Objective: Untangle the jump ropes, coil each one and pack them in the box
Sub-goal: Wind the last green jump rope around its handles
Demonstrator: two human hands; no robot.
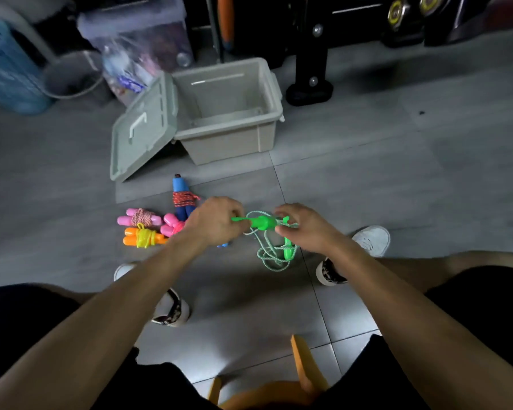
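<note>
My left hand (216, 221) and right hand (301, 226) hold a green jump rope's handle (262, 224) between them above the floor. My left fingers pinch its thin end and my right fingers pinch the cord at the other end. Its green cord (268, 255) hangs in loose loops, with the second green handle (288, 251) dangling below my right hand. On the floor to the left lie coiled ropes: a blue-handled one (182, 199), a pink one (139, 220), an orange one with yellow cord (144, 238) and another pink one (172, 226). The grey box (228, 140) stands beyond them, holding nothing.
The box's lid (142, 134) leans open against its left side. A clear plastic bin (139, 39), a blue basket (6, 66) and a metal bowl (71, 75) stand at the back left, and a black stand (311, 87) at the back right. My shoes and an orange stool (302, 377) are below.
</note>
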